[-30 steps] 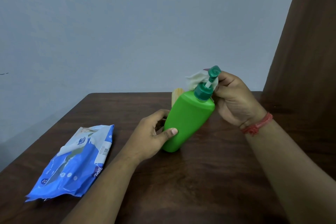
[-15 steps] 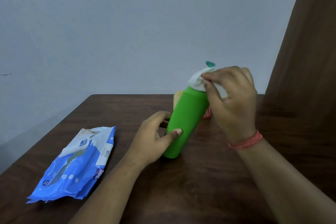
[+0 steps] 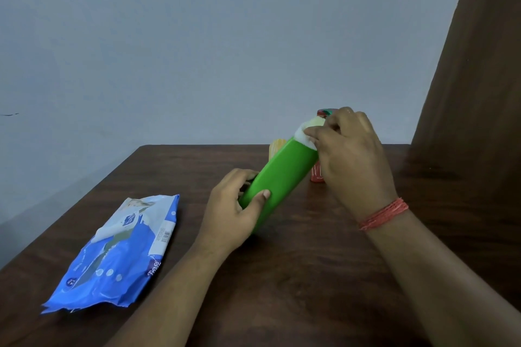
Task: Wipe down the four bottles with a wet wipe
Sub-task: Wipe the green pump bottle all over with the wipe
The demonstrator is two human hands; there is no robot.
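Both hands hold the tilted green bottle [image 3: 279, 177]: left hand [image 3: 234, 211] gripping its base, right hand [image 3: 349, 155] pinching the wipe [image 3: 306, 132] around its top.

dark wooden table [image 3: 310, 304], brown curtain [image 3: 479, 79]

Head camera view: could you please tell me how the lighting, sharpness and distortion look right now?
Head view: dim, even lighting with no glare on the green bottle; faint soft shadows under the wipes pack on the wooden table; hands, bottle and wet wipe look reasonably sharp; the small print on the pack is illegible; wide-angle distortion tilts the brown surface at the right edge.
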